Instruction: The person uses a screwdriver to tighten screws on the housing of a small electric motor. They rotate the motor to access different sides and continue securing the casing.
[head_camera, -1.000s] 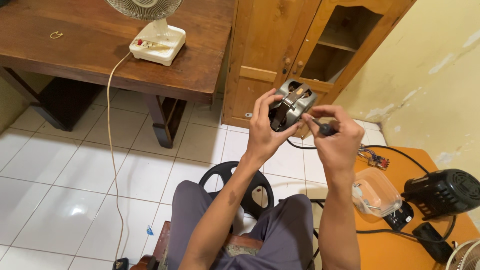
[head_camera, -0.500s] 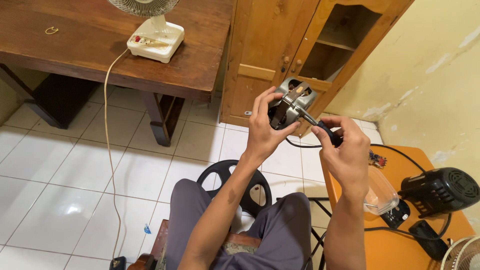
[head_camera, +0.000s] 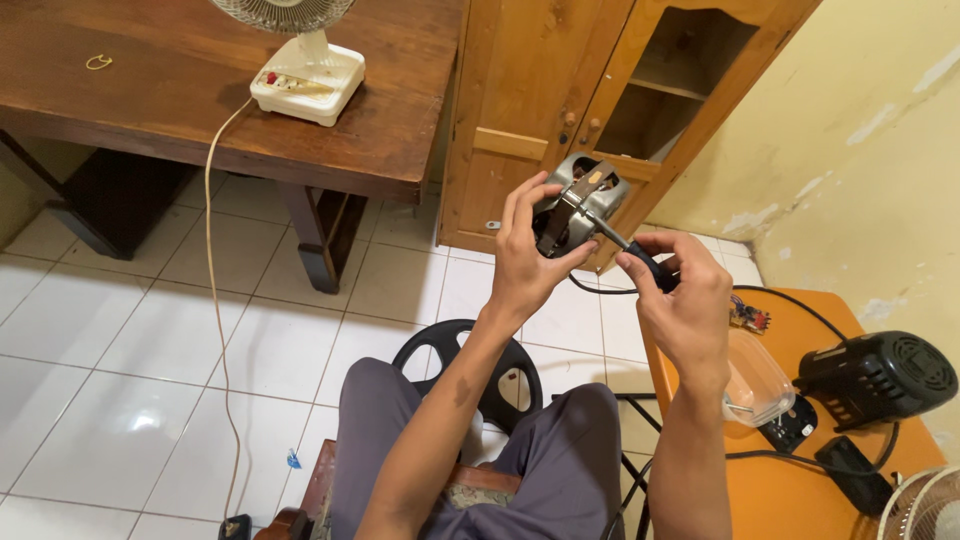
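Note:
My left hand (head_camera: 527, 258) grips a small grey metal fan motor (head_camera: 580, 203) held up at chest height in front of me. My right hand (head_camera: 680, 295) holds a screwdriver (head_camera: 632, 251) by its black handle, with the shaft pointing up and left into the motor's bracket. A black cord runs from the motor down toward the right.
A brown wooden table (head_camera: 150, 100) with a white desk fan (head_camera: 305, 75) stands at the back left, its cord trailing over the white tiled floor. A wooden cabinet (head_camera: 560, 90) is ahead. An orange stool (head_camera: 800, 440) at right carries a black motor housing (head_camera: 880, 375) and a clear plastic container (head_camera: 755, 380). A black round fan part (head_camera: 470, 370) lies by my knees.
The screwdriver has moved in from beside the motor and its tip now sits in the motor's bracket. My right hand shifted slightly right and down. The left hand keeps its grip.

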